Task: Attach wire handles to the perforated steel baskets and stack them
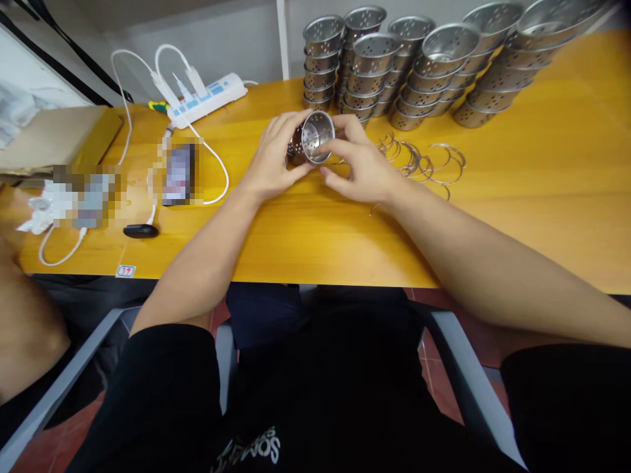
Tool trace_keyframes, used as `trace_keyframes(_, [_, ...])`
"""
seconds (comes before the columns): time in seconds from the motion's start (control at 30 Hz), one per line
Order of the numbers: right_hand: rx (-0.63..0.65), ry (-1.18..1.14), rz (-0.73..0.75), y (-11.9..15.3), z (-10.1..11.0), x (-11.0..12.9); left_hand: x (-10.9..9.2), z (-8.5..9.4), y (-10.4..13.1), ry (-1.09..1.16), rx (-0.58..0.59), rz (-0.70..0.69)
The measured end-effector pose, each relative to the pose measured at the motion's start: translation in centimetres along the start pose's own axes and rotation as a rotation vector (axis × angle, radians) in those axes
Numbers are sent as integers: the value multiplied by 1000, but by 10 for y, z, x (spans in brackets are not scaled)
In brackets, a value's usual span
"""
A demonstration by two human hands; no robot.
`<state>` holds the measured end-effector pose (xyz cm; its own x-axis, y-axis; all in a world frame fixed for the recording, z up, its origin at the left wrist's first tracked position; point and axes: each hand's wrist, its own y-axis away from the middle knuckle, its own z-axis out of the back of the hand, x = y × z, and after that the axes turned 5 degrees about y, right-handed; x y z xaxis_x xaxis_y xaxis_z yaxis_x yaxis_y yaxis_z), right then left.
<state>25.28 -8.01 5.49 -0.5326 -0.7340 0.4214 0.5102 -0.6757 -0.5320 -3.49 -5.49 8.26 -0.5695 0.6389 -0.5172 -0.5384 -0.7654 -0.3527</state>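
This looks like a workshop: a long yellow table (557, 223) holds tall stacks of metal cups (424, 92) (with little holes) at the upper right, bent wires (420, 165) right of the middle, a power strip (217, 98) upper left, and a number tag (126, 270) at left.

The cup (318, 136) is between the left hand (276, 154) and the right hand (362, 157), above the table (335, 243). Stacks (424, 95) of cups stand behind, mostly to the right, with rings (421, 163) lying before them. Left of the hands lies a phone (178, 174), the power strip (210, 98) behind it, a box (54, 141) farther left.
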Motion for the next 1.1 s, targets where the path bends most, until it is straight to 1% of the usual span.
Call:
trace_keyframes(0.07, [-1, 5, 3, 0, 2, 2, 2, 0, 0, -12, -21, -12])
trace_keyframes(0.17, [-18, 19, -34, 0, 4, 5, 3, 0, 0, -36, -45, -13])
trace_keyframes(0.33, [-4, 9, -27, 0, 3, 4, -2, 0, 2, -38, -56, -22])
trace_keyframes(0.6, [-15, -2, 12, 1, 2, -5, -11, -1, 2, 25, -25, -44])
trace_keyframes(0.7, [-12, 9, 9, 0, 2, -6, -11, -3, 2, 27, -7, -31])
trace_keyframes(0.83, [4, 14, -15, 0, 2, -2, -11, -2, 2, 5, -15, -25])
trace_keyframes(1.03, [-62, -7, -49, 0, 4, -1, -12, 1, 4, 0, -33, -14])
trace_keyframes(1.1, [-65, -4, -69, -1, 5, -2, -11, 1, 3, -16, -37, -18])
